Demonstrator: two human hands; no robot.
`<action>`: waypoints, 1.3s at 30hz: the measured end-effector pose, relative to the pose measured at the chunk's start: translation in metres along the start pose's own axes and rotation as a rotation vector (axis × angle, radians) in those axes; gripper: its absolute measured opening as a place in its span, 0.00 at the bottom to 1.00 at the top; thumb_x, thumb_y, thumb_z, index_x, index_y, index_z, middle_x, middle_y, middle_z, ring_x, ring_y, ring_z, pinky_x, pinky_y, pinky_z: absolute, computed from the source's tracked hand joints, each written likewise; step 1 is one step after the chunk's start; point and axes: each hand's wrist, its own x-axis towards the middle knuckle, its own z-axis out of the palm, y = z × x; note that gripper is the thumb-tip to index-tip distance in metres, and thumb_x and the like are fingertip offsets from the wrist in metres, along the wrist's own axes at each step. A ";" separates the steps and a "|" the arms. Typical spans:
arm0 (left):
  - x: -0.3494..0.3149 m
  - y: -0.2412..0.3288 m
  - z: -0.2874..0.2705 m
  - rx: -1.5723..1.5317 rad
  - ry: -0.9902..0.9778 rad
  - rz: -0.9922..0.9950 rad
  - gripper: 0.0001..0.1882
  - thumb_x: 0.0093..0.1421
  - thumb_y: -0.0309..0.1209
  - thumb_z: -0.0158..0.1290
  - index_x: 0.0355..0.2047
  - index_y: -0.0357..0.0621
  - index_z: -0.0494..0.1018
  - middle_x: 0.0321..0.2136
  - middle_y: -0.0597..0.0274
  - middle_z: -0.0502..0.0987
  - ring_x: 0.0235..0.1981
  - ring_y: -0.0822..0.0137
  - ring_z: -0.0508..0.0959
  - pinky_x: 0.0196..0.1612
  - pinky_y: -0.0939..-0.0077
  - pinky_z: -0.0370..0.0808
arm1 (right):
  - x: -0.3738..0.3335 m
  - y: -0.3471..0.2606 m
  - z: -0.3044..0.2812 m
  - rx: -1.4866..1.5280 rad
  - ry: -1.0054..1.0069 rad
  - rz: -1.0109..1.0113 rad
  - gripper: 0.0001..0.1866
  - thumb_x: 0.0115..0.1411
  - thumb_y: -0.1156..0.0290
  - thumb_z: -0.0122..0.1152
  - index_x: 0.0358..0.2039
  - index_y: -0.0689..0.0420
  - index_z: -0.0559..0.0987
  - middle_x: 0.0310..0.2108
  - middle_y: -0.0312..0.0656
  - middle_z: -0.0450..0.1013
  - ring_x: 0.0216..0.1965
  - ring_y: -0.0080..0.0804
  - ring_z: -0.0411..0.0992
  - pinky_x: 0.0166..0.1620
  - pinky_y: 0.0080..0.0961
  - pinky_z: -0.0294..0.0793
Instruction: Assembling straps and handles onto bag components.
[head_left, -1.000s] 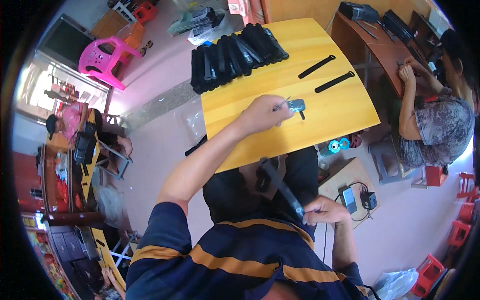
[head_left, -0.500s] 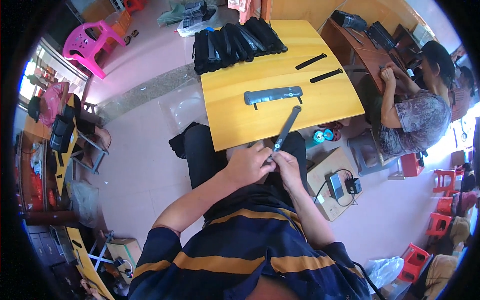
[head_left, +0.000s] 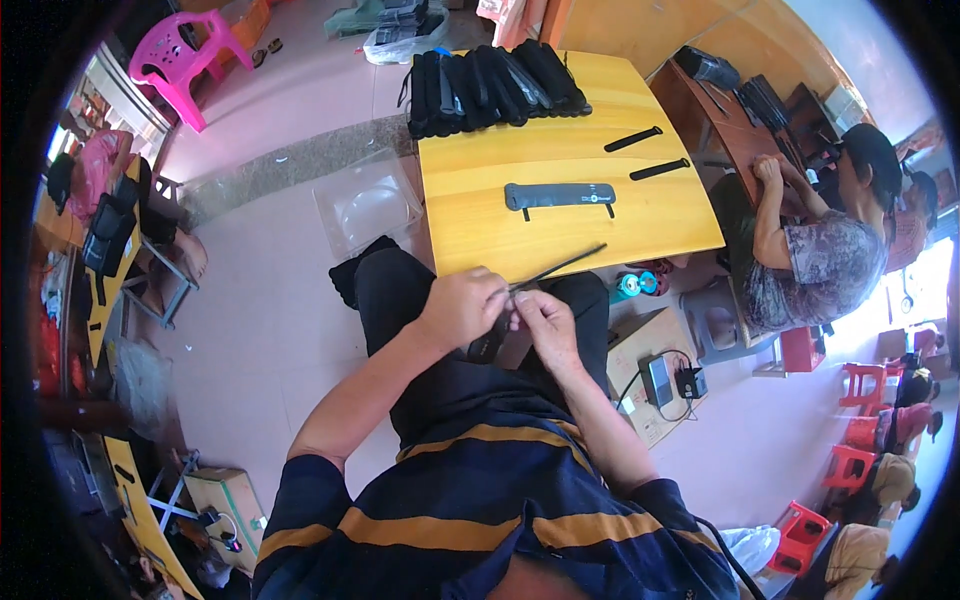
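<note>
Close to my lap, below the near edge of the yellow table (head_left: 640, 215), I hold a long, flat dark grey pouch (head_left: 570, 262). It is seen nearly edge-on, its far end pointing up and to the right. My left hand (head_left: 462, 310) pinches its near end, and the fingertips of my right hand (head_left: 547, 328) are closed on it beside the left. What lies between the fingertips is partly hidden. A similar grey pouch (head_left: 560, 197) lies on the table with two short black tabs under its near edge. Two loose black straps (head_left: 633, 139) lie farther right.
A stack of black pouches (head_left: 490, 90) covers the table's far left. On the floor, a cardboard box (head_left: 640, 415) carries a small device with cables. A clear plastic bin (head_left: 368, 205) stands left of the table. A co-worker (head_left: 825, 235) sits at a brown table on the right.
The pouch in my hands has turned from showing its face to nearly edge-on and tipped further right. Both hands have shifted slightly left. The view has tilted a little.
</note>
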 end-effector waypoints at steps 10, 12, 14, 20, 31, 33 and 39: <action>0.012 -0.047 -0.013 0.103 0.066 -0.014 0.08 0.60 0.34 0.57 0.34 0.46 0.82 0.29 0.56 0.80 0.31 0.51 0.81 0.35 0.59 0.79 | 0.052 -0.050 -0.005 -1.083 0.147 -0.821 0.17 0.53 0.72 0.70 0.45 0.52 0.80 0.46 0.42 0.75 0.55 0.49 0.71 0.60 0.51 0.66; 0.014 -0.047 -0.013 0.106 0.048 -0.024 0.09 0.60 0.35 0.58 0.34 0.46 0.82 0.29 0.56 0.80 0.32 0.51 0.81 0.35 0.58 0.79 | 0.062 -0.050 -0.003 -1.127 0.127 -0.796 0.12 0.55 0.70 0.69 0.41 0.50 0.81 0.43 0.38 0.77 0.52 0.44 0.74 0.62 0.55 0.62; 0.013 -0.049 -0.014 0.110 0.030 -0.034 0.09 0.59 0.36 0.58 0.35 0.46 0.82 0.29 0.56 0.80 0.32 0.51 0.82 0.36 0.57 0.79 | 0.068 -0.041 -0.006 -1.132 0.082 -0.753 0.10 0.55 0.70 0.69 0.39 0.50 0.81 0.40 0.37 0.78 0.49 0.42 0.75 0.63 0.54 0.62; 0.011 -0.034 -0.035 0.166 -0.087 -0.184 0.11 0.60 0.34 0.55 0.41 0.44 0.78 0.32 0.51 0.81 0.35 0.47 0.82 0.38 0.53 0.78 | 0.072 -0.028 -0.008 -1.106 0.088 -0.764 0.05 0.56 0.70 0.68 0.34 0.50 0.82 0.34 0.36 0.79 0.43 0.39 0.77 0.63 0.51 0.63; 0.015 -0.019 -0.059 0.337 -0.333 -0.079 0.11 0.66 0.33 0.50 0.46 0.46 0.74 0.31 0.49 0.82 0.34 0.45 0.82 0.36 0.49 0.77 | 0.069 -0.033 -0.010 -1.044 0.050 -0.868 0.05 0.54 0.72 0.68 0.32 0.51 0.82 0.32 0.37 0.78 0.38 0.41 0.77 0.45 0.38 0.73; 0.019 -0.014 -0.057 0.366 -0.364 -0.116 0.10 0.66 0.34 0.50 0.45 0.46 0.72 0.29 0.49 0.81 0.33 0.45 0.82 0.35 0.49 0.77 | 0.069 -0.033 -0.009 -1.019 0.023 -0.841 0.05 0.53 0.72 0.69 0.31 0.52 0.82 0.32 0.37 0.78 0.38 0.41 0.77 0.44 0.38 0.73; 0.028 -0.008 -0.051 0.421 -0.416 -0.181 0.08 0.66 0.34 0.50 0.42 0.46 0.69 0.27 0.49 0.80 0.30 0.45 0.82 0.33 0.49 0.77 | 0.071 -0.031 -0.008 -1.003 0.015 -0.817 0.05 0.53 0.71 0.69 0.31 0.53 0.82 0.31 0.38 0.78 0.38 0.42 0.77 0.43 0.39 0.73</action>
